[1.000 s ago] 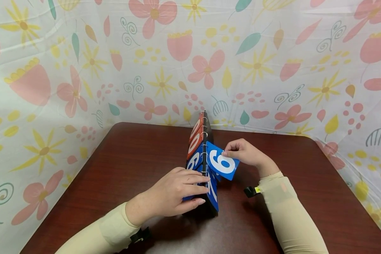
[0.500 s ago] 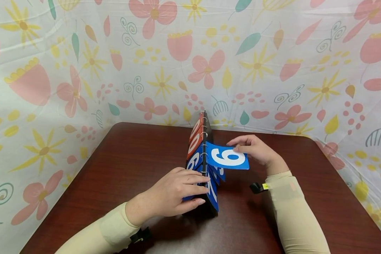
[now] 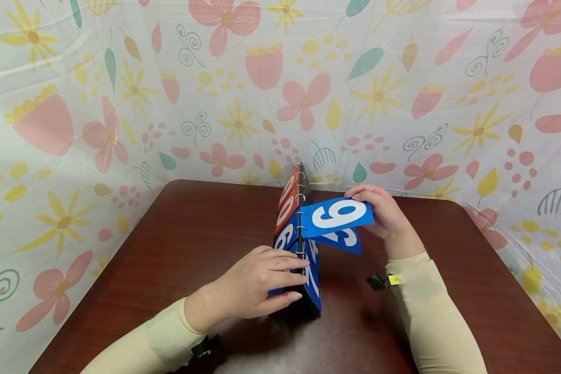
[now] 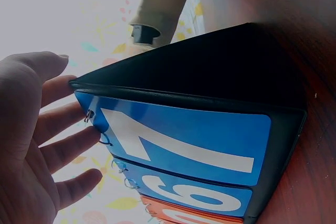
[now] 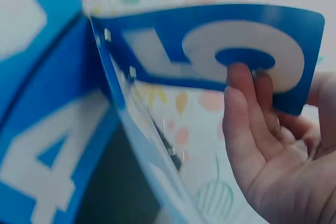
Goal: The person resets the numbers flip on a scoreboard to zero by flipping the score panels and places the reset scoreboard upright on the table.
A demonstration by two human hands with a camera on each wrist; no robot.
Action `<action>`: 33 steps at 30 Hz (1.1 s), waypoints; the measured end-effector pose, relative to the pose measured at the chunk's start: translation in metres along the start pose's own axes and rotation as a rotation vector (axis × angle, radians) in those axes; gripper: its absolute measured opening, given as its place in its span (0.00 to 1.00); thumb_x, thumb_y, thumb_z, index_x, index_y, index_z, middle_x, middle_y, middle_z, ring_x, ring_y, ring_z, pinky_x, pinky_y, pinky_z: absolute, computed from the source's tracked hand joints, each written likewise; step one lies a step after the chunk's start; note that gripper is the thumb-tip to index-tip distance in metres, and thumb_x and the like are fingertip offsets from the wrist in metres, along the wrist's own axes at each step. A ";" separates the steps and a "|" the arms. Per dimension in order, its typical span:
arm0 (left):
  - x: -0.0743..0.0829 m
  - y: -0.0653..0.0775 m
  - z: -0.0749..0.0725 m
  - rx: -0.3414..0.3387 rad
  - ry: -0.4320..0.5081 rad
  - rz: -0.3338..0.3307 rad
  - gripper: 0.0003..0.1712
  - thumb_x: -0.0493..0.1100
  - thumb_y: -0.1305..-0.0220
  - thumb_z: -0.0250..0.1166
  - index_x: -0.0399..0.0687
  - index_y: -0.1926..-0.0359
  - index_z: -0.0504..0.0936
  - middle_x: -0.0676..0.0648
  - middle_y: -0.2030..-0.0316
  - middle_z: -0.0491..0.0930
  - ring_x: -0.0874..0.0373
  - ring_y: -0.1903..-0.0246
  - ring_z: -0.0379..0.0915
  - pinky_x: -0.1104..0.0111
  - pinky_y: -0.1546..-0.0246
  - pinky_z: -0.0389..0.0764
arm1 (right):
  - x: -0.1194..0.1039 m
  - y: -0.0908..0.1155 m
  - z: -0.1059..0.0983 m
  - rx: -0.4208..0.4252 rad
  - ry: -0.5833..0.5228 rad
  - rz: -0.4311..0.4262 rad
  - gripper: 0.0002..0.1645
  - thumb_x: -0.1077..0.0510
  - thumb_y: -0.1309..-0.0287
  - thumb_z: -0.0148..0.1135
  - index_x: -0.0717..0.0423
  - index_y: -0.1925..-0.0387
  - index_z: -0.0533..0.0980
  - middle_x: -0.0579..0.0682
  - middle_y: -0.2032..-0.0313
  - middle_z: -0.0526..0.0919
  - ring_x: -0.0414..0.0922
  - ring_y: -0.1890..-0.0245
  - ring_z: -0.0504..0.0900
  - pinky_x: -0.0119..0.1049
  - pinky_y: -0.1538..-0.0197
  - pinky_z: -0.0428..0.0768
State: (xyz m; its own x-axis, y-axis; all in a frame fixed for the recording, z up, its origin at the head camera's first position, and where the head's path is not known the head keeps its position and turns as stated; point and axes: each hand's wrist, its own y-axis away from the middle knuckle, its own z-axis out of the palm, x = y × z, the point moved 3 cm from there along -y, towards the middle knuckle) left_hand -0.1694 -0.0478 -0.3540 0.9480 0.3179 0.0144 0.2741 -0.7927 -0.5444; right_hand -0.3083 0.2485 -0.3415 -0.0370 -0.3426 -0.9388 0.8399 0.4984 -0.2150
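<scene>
A tent-shaped black flip scoreboard point(image 3: 296, 310) stands on the table, its red and blue number cards hung on rings along the top ridge. My left hand point(image 3: 257, 283) rests over the near end of the ridge; its fingers look fairly straight in the left wrist view, beside a blue card with a 7 point(image 4: 199, 135). My right hand point(image 3: 384, 212) holds the outer end of a raised blue card point(image 3: 334, 214) whose digit reads as 6 or 9. Below it hangs another blue card point(image 3: 350, 244), partly covered. In the right wrist view my fingers touch a card face showing a 5 point(image 5: 247, 45).
The dark red-brown table point(image 3: 205, 218) surrounds the scoreboard. Behind it hangs a white cloth point(image 3: 262, 119) with printed flowers. Red cards point(image 3: 287, 202) lie on the scoreboard's far left side. A blue card with a 4 point(image 5: 58, 150) hangs beside the raised one.
My right hand has moved right and up, lifting the blue card from a downward slant to roughly level. A second card has swung out beneath it. The left hand has stayed put.
</scene>
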 end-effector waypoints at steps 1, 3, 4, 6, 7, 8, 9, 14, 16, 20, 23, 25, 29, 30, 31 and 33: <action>0.000 0.000 0.000 0.001 -0.001 -0.001 0.17 0.53 0.27 0.63 0.59 0.42 0.86 0.54 0.39 0.84 0.60 0.37 0.78 0.62 0.42 0.81 | -0.001 0.000 0.004 -0.001 -0.031 -0.008 0.28 0.64 0.20 0.38 0.56 0.60 0.87 0.48 0.76 0.88 0.39 0.79 0.88 0.28 0.69 0.85; 0.000 0.000 0.000 0.003 -0.003 -0.001 0.17 0.53 0.27 0.63 0.59 0.42 0.87 0.54 0.39 0.84 0.60 0.37 0.78 0.62 0.41 0.81 | -0.004 -0.001 0.012 -0.024 -0.102 -0.027 0.29 0.64 0.20 0.36 0.58 0.59 0.87 0.49 0.76 0.89 0.40 0.78 0.88 0.29 0.68 0.85; 0.000 0.000 0.000 0.004 -0.005 -0.001 0.17 0.53 0.27 0.63 0.59 0.42 0.87 0.54 0.39 0.84 0.60 0.37 0.78 0.62 0.42 0.81 | -0.005 -0.001 0.017 -0.038 -0.135 -0.037 0.29 0.64 0.19 0.36 0.59 0.58 0.87 0.49 0.75 0.89 0.41 0.77 0.89 0.30 0.67 0.86; 0.000 0.000 0.000 0.006 -0.005 -0.001 0.17 0.53 0.27 0.63 0.59 0.42 0.87 0.54 0.39 0.84 0.60 0.37 0.78 0.61 0.42 0.81 | -0.006 -0.002 0.027 -0.071 -0.189 -0.065 0.29 0.61 0.18 0.35 0.60 0.56 0.86 0.51 0.72 0.90 0.43 0.73 0.91 0.32 0.63 0.87; 0.000 0.000 0.000 0.008 -0.004 -0.001 0.17 0.54 0.28 0.63 0.59 0.42 0.87 0.54 0.40 0.84 0.60 0.37 0.78 0.62 0.42 0.81 | -0.007 -0.002 0.032 -0.084 -0.205 -0.079 0.29 0.60 0.17 0.35 0.61 0.54 0.86 0.51 0.71 0.91 0.43 0.71 0.91 0.34 0.61 0.88; 0.000 0.000 0.000 0.011 -0.005 0.001 0.17 0.54 0.28 0.63 0.59 0.42 0.87 0.54 0.40 0.85 0.60 0.37 0.78 0.62 0.42 0.81 | -0.007 -0.003 0.037 -0.094 -0.213 -0.094 0.29 0.58 0.17 0.35 0.60 0.53 0.85 0.51 0.69 0.91 0.44 0.68 0.92 0.36 0.59 0.89; 0.000 0.000 0.000 0.014 -0.007 0.004 0.17 0.54 0.28 0.64 0.59 0.42 0.87 0.54 0.40 0.85 0.60 0.37 0.78 0.62 0.42 0.81 | -0.007 -0.003 0.042 -0.093 -0.201 -0.111 0.28 0.55 0.17 0.36 0.59 0.52 0.85 0.51 0.67 0.92 0.44 0.66 0.92 0.38 0.57 0.89; -0.001 0.000 0.001 0.042 -0.024 0.022 0.17 0.54 0.29 0.65 0.58 0.44 0.87 0.54 0.40 0.85 0.60 0.38 0.79 0.61 0.43 0.81 | -0.001 -0.007 0.063 -0.041 -0.051 -0.183 0.22 0.47 0.20 0.45 0.53 0.43 0.81 0.49 0.61 0.91 0.45 0.60 0.91 0.44 0.51 0.89; -0.001 0.000 0.001 0.048 -0.027 0.025 0.17 0.54 0.29 0.65 0.58 0.44 0.87 0.54 0.40 0.84 0.59 0.38 0.79 0.61 0.43 0.81 | 0.002 -0.009 0.069 -0.010 0.030 -0.201 0.20 0.50 0.24 0.50 0.51 0.40 0.78 0.48 0.60 0.90 0.44 0.60 0.90 0.44 0.52 0.89; -0.001 0.000 0.001 0.045 -0.020 0.028 0.17 0.53 0.28 0.64 0.58 0.44 0.87 0.54 0.39 0.84 0.58 0.38 0.79 0.60 0.42 0.81 | 0.010 -0.010 0.075 0.057 0.301 -0.233 0.28 0.60 0.35 0.61 0.56 0.33 0.72 0.49 0.57 0.86 0.43 0.59 0.87 0.38 0.54 0.88; -0.001 0.000 0.001 0.045 -0.025 0.034 0.17 0.53 0.29 0.65 0.58 0.44 0.87 0.54 0.39 0.84 0.58 0.38 0.79 0.60 0.42 0.81 | 0.014 -0.010 0.079 0.085 0.574 -0.239 0.42 0.61 0.42 0.72 0.54 0.27 0.67 0.54 0.52 0.82 0.49 0.54 0.84 0.40 0.51 0.87; -0.001 0.000 0.001 0.051 -0.032 0.040 0.17 0.53 0.29 0.65 0.57 0.44 0.87 0.54 0.39 0.84 0.58 0.38 0.79 0.61 0.43 0.81 | 0.017 -0.011 0.082 0.093 0.742 -0.230 0.50 0.56 0.47 0.78 0.49 0.24 0.64 0.57 0.47 0.79 0.51 0.48 0.82 0.45 0.47 0.85; -0.001 0.000 0.001 0.068 -0.046 0.055 0.17 0.53 0.31 0.67 0.57 0.45 0.87 0.53 0.40 0.85 0.58 0.39 0.80 0.61 0.44 0.81 | 0.025 -0.014 0.086 0.110 0.939 -0.206 0.57 0.50 0.52 0.82 0.37 0.23 0.62 0.54 0.39 0.75 0.53 0.41 0.76 0.53 0.45 0.81; -0.001 0.000 0.001 0.071 -0.046 0.057 0.17 0.53 0.31 0.67 0.56 0.45 0.87 0.53 0.40 0.85 0.58 0.39 0.80 0.61 0.44 0.81 | 0.027 -0.015 0.087 0.106 0.957 -0.208 0.57 0.50 0.52 0.82 0.38 0.23 0.62 0.54 0.39 0.76 0.52 0.40 0.76 0.53 0.44 0.81; -0.001 0.000 0.001 0.072 -0.045 0.057 0.17 0.53 0.31 0.67 0.56 0.45 0.87 0.53 0.40 0.85 0.58 0.39 0.80 0.61 0.44 0.81 | 0.029 -0.016 0.088 0.101 0.967 -0.210 0.58 0.51 0.53 0.82 0.38 0.23 0.61 0.53 0.39 0.77 0.52 0.41 0.77 0.53 0.45 0.82; -0.001 0.000 0.001 0.074 -0.043 0.059 0.17 0.52 0.31 0.67 0.56 0.45 0.87 0.52 0.41 0.85 0.58 0.39 0.80 0.61 0.44 0.81 | 0.032 -0.017 0.088 0.088 0.987 -0.219 0.58 0.51 0.53 0.83 0.38 0.23 0.61 0.52 0.39 0.79 0.51 0.42 0.79 0.52 0.48 0.83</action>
State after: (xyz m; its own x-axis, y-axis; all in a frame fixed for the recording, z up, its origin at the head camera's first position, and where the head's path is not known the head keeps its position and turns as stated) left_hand -0.1706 -0.0476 -0.3553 0.9539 0.2953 -0.0541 0.2044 -0.7707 -0.6036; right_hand -0.2762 0.1585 -0.3443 -0.5925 0.4109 -0.6929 0.7962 0.4299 -0.4259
